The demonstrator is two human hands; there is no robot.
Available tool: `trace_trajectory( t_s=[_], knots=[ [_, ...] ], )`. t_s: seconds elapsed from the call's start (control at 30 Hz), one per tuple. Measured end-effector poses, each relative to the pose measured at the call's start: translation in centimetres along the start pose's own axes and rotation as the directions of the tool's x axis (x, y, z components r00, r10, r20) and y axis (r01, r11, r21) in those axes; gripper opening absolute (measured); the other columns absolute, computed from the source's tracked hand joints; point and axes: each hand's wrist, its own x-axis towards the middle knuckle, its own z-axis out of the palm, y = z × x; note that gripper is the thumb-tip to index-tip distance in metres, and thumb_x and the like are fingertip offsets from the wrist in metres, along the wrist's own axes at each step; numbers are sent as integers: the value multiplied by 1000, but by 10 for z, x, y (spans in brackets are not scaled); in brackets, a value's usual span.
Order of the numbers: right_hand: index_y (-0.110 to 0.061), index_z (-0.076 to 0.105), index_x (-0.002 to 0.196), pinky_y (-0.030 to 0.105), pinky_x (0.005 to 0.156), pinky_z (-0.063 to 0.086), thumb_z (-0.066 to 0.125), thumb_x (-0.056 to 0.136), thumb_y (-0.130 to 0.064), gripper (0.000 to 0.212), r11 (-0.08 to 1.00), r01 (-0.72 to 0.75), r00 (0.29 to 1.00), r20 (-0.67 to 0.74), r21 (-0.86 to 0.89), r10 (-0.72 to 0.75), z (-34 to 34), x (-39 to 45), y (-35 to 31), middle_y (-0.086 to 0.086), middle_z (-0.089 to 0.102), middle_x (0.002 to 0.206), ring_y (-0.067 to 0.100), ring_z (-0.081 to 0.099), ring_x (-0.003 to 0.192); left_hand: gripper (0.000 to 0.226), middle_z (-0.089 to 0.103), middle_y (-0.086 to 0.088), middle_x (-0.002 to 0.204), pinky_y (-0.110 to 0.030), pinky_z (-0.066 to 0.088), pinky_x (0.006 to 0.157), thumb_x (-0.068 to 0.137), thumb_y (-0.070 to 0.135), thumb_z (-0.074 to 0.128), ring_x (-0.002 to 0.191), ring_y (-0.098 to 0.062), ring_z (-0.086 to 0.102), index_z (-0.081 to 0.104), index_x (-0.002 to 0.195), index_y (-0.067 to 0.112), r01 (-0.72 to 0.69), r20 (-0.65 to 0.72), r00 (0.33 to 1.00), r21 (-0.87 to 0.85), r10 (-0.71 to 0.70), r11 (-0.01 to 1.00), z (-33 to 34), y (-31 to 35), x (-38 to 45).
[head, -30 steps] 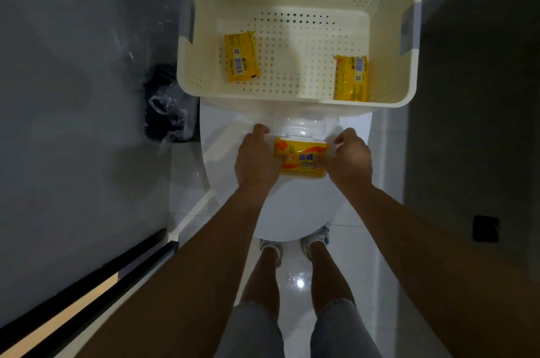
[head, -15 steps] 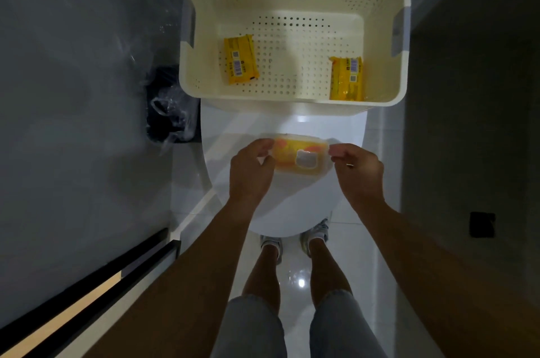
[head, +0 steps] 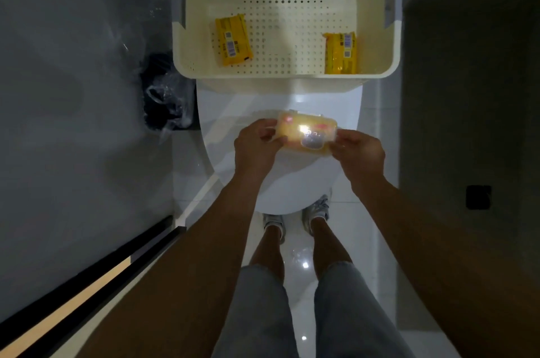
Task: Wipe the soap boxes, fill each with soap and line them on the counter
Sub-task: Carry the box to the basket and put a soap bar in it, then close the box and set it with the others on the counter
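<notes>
Nearest, the left hand [head: 257, 144] and right hand [head: 358, 150] grasp the two ends of a clear soap box [head: 306, 132], fingers curled round its short sides. The box is shut, with a yellow soap visible through the lid, and it is held above the closed toilet lid [head: 292, 182]; whether it touches that lid I cannot tell.

The main risk, as I judge it, is the clasp. A glare spot sits on the cover, and the pictures do not show whether it has snapped fully home. If it has not, tilting the box on the way to the tabletop could let it open and drop the soap onto the tiled floor below. The plastic looks smooth, so a grip at the ends only could also slip.

Left of the left hand stands a black bin [head: 166, 95] with a loose liner; a fumble that way could land the box in it.

Beyond both hands the basket [head: 393, 45] holds two more wrapped soaps [head: 233, 40], [head: 340, 52]. It sits on the cistern end, and a knock while reaching in might shift it.
</notes>
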Motion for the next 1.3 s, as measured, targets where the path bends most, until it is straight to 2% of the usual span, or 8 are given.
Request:
trace_trajectory(
  t_s=[0.1, 0.23, 0.6, 0.73, 0.93, 1.03, 1.13, 1.3],
  knots=[
    [-7, 72, 117, 47, 97, 55, 80, 80, -7, 38, 995, -5, 998, -56, 96, 11, -19, -21, -16, 12, 74, 108, 28, 72, 99, 38, 73, 0, 95, -29, 56, 84, 75, 20, 85, 86, -10, 70, 73, 111, 19, -15, 28, 999, -110, 18, 994, -6, 16, -17],
    [-12, 71, 121, 44, 97, 56, 78, 84, -11, 37, 986, 27, 999, -41, 166, -20, -48, -47, -54, 4, 74, 114, 18, 72, 101, 38, 74, -2, 93, -46, 58, 88, 73, 24, 85, 88, -20, 72, 73, 108, 26, -42, 64, 996, -231, 58, 972, -21, 58, -40],
    [-19, 73, 116, 39, 83, 60, 72, 88, -6, 31, 832, 222, 970, -27, 509, -243, -139, -89, -197, 7, 76, 108, 26, 73, 100, 29, 74, -3, 86, -38, 61, 78, 83, 18, 78, 74, -11, 69, 74, 111, 22, -282, -15, 954, -381, 299, 881, -57, 248, -92],
    [-14, 69, 123, 33, 78, 58, 69, 89, -5, 36, 775, 328, 933, -56, 540, -356, -177, -106, -245, 7, 77, 104, 25, 73, 101, 33, 72, -14, 97, -39, 61, 78, 86, 16, 73, 78, -15, 68, 71, 118, 17, -360, -12, 920, -415, 391, 836, -67, 311, -119],
    [-18, 70, 122, 31, 75, 56, 70, 88, -8, 36, 723, 452, 880, -130, 523, -456, -226, -131, -294, 4, 77, 105, 24, 73, 99, 31, 75, -4, 94, -31, 61, 73, 89, 17, 70, 80, -14, 71, 70, 120, 25, -439, 3, 874, -429, 487, 790, -68, 374, -157],
    [-19, 71, 119, 35, 77, 59, 69, 89, -7, 32, 707, 472, 875, -182, 527, -448, -246, -145, -303, 2, 78, 102, 25, 73, 99, 36, 75, 4, 97, -32, 62, 76, 90, 19, 69, 85, -15, 72, 68, 126, 23, -484, 25, 841, -413, 541, 771, -63, 392, -171],
    [-23, 73, 109, 41, 86, 59, 67, 91, -5, 26, 697, 473, 879, -238, 539, -412, -260, -162, -307, -1, 78, 97, 26, 73, 98, 36, 76, 3, 89, -37, 62, 79, 88, 17, 69, 72, -16, 72, 69, 124, 23, -506, 33, 825, -402, 565, 763, -57, 406, -180],
    [-19, 73, 113, 36, 81, 59, 66, 92, -5, 26, 678, 483, 875, -330, 554, -354, -279, -188, -300, 2, 78, 98, 22, 74, 94, 36, 75, -2, 89, -46, 61, 80, 86, 16, 71, 65, -16, 70, 71, 122, 21, -514, 108, 796, -398, 595, 760, -43, 421, -190]
  ],
)
